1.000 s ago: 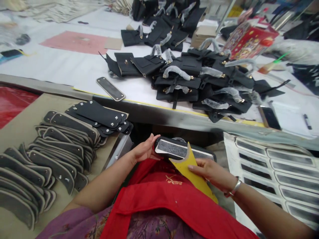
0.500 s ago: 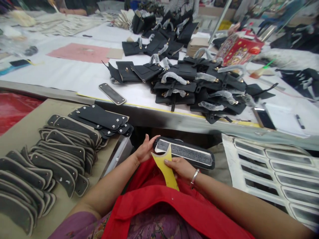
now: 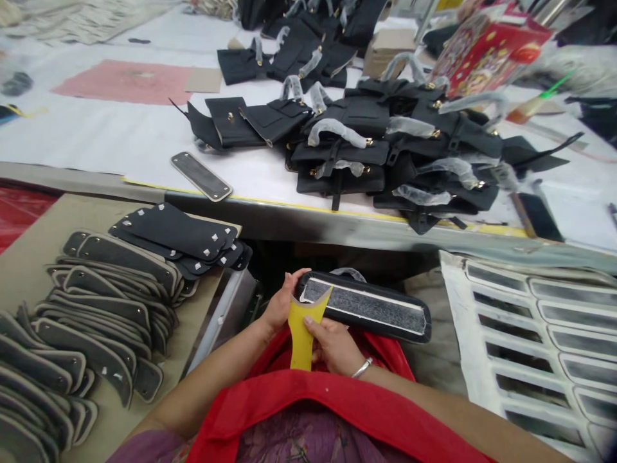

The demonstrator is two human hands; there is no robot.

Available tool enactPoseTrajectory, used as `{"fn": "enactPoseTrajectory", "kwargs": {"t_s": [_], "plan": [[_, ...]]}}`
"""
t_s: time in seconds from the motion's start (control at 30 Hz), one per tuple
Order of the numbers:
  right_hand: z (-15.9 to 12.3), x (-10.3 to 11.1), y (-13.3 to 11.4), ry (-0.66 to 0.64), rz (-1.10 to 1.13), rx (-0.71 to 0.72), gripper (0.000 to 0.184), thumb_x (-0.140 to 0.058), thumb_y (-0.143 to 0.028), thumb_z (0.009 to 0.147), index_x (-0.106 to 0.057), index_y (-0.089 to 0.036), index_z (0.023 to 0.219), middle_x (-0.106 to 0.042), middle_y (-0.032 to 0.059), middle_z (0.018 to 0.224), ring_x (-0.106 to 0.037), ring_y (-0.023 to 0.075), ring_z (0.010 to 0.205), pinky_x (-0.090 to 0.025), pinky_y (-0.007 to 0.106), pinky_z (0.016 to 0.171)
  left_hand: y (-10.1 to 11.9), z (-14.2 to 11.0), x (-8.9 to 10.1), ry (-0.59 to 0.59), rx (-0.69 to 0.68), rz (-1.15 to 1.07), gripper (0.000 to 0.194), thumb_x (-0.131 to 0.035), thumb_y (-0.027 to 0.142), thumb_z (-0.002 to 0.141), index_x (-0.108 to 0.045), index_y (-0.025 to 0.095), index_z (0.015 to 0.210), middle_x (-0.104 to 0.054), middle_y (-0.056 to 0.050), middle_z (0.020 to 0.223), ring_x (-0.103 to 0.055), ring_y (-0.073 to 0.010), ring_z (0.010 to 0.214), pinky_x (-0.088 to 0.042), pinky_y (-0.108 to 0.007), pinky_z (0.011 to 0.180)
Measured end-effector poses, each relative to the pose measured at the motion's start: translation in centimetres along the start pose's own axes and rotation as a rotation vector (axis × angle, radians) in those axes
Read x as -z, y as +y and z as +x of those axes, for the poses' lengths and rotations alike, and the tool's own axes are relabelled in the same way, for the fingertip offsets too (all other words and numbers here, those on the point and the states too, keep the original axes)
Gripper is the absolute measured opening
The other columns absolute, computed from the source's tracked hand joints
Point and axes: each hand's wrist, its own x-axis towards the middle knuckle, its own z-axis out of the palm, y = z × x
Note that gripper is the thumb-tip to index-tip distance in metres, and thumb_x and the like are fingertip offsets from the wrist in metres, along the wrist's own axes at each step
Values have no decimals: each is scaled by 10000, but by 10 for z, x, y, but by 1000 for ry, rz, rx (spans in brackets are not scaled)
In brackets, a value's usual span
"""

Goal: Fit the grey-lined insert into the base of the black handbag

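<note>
My left hand (image 3: 283, 301) grips the left end of a black handbag (image 3: 380, 286), its fingers partly hidden behind it. The bag's narrow base faces up, with a grey speckled strip (image 3: 371, 308) edged in white along it. A bit of clear-wrapped handle shows behind the bag. In my right hand (image 3: 335, 344) is a yellow scraper (image 3: 301, 337), thumb on its face. The scraper's curved, two-pointed end lies over the left part of the base; I cannot tell whether it touches.
Stacked grey base pieces (image 3: 106, 315) with studs cover a board at left, beside black studded pieces (image 3: 173, 228). Across the white-covered table (image 3: 120, 138) sit several black handbags (image 3: 342, 154) and one loose base piece (image 3: 201, 176). A slotted white sheet (image 3: 457, 308) stands at right.
The scraper has shifted left along the base towards my left hand and is turned more upright. The view has tipped down slightly. Both hands keep their hold.
</note>
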Motion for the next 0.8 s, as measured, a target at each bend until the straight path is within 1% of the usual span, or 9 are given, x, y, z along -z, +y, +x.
{"fn": "enactPoseTrajectory", "kwargs": {"t_s": [0.1, 0.2, 0.37, 0.47, 0.53, 0.6, 0.7, 0.73, 0.8], "plan": [[3, 4, 0, 26, -29, -22, 557, -689, -614, 551, -566, -122, 780, -607, 20, 568, -511, 92, 387, -377, 173, 345, 5, 4, -3, 78, -21, 187, 557, -312, 609, 860, -537, 185, 1142, -590, -68, 1079, -535, -212, 1005, -398, -324, 903], [3, 9, -2, 39, -69, -50, 528, -672, -617, 579, -570, -128, 751, -610, 20, 561, -508, 92, 379, -376, 178, 352, 10, 8, -10, 96, -54, 359, 476, -329, 557, 879, -555, 189, 1079, -593, -52, 1035, -538, -198, 952, -413, -301, 860], [1, 18, -2, 59, -23, -61, 485, -661, -590, 630, -575, -127, 746, -632, 32, 586, -513, 86, 392, -387, 171, 368, 8, 13, -22, 143, -50, 416, 405, -355, 545, 872, -516, 197, 1004, -582, -24, 871, -535, -163, 758, -431, -266, 702], [2, 19, 3, 41, 49, -52, 406, -664, -521, 681, -573, -136, 775, -645, 31, 628, -538, 92, 422, -411, 172, 384, 5, 13, -21, 151, -71, 479, 390, -356, 542, 871, -501, 201, 993, -560, -12, 819, -520, -155, 711, -420, -261, 661], [2, 13, 5, 38, 98, -85, 338, -646, -465, 730, -570, -146, 808, -656, 37, 668, -572, 109, 463, -434, 179, 403, 8, 14, -16, 129, -68, 607, 394, -351, 540, 872, -513, 207, 1007, -557, -14, 794, -524, -167, 706, -412, -270, 659], [2, 3, 4, 55, 163, -139, 271, -607, -414, 783, -557, -157, 852, -665, 46, 723, -608, 124, 518, -466, 191, 444, 16, 16, -10, 110, -66, 820, 410, -387, 540, 858, -539, 211, 1050, -578, -37, 841, -544, -198, 757, -404, -298, 710], [2, -16, 0, 48, 267, -188, 201, -539, -355, 843, -522, -168, 913, -671, 63, 821, -648, 141, 618, -514, 219, 546, 33, 22, -5, 72, -161, 1199, 467, -471, 524, 822, -527, 227, 1177, -548, -95, 1126, -531, -272, 954, -361, -357, 847], [1, -21, -1, 33, 289, -187, 184, -516, -346, 857, -512, -175, 925, -670, 59, 839, -655, 144, 648, -522, 229, 579, 38, 26, -5, 29, -225, 1314, 477, -484, 504, 821, -508, 234, 1214, -500, -102, 1222, -499, -291, 1022, -337, -375, 887], [2, -29, -2, -9, 293, -164, 153, -465, -343, 880, -493, -203, 936, -670, 22, 848, -660, 137, 693, -527, 246, 644, 46, 32, -7, -129, -359, 1514, 451, -482, 452, 838, -492, 239, 1236, -442, -99, 1310, -439, -299, 1101, -302, -393, 930]]}}
